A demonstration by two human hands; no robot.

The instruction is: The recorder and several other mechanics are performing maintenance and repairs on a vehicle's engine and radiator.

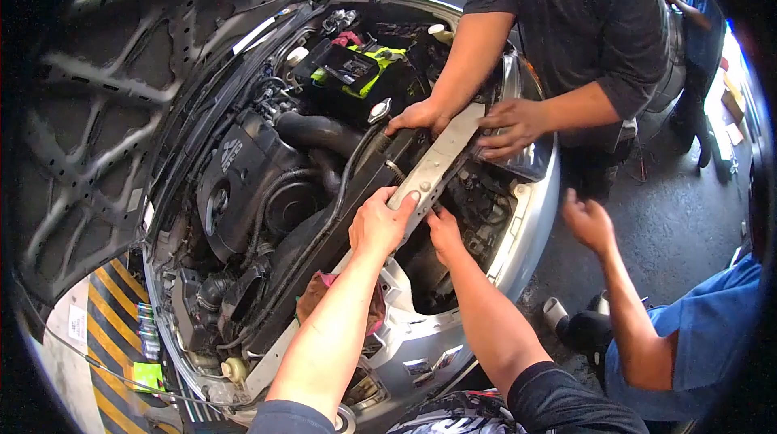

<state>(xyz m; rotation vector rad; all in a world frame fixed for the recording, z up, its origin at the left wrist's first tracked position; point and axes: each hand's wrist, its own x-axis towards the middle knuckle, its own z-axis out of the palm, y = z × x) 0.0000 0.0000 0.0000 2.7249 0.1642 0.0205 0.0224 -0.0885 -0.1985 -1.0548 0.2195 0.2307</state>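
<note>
In an open engine bay, a silver metal radiator support bar (443,151) runs diagonally across the front. My left hand (379,225) is wrapped over the bar's top, thumb pressed on its upper face. My right hand (445,238) grips the bar's front edge, its fingertips partly hidden beneath. Farther along, a co-worker in a black shirt has one hand (421,116) beside the bar's far end. That person's other hand (511,126), slightly blurred, is at the bar's front side. The dark radiator (368,191) lies behind the bar, near a metal radiator cap (379,110).
A raised hood (105,86) fills the left. The black engine cover (235,183) and battery (352,68) sit behind the radiator. A reddish cloth (316,295) lies under my left forearm. At right, another person in blue holds out a hand (589,223).
</note>
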